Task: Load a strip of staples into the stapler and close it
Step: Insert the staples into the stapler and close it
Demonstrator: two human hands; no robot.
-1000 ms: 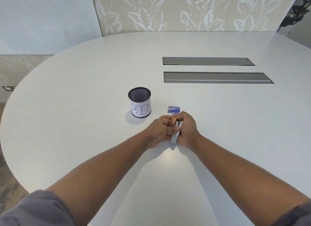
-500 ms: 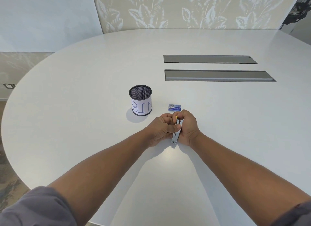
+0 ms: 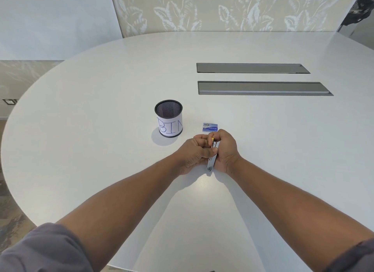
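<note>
stapler [image 3: 211,159]: mostly covered by both hands; only a metal strip and a yellow tip show; open or closed cannot be told
staples: none discernible; any strip lies behind the fingers
left hand [image 3: 195,152]: fingertips tucked out of sight
right hand [image 3: 226,150]: palm side hidden
small box [image 3: 210,127]: print too small to read
worktop [image 3: 101,130]: cut off by the picture's right and lower edges

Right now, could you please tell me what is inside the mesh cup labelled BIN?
The mesh cup shows only dark mesh wall inside; its bottom is hidden by the rim.
</note>
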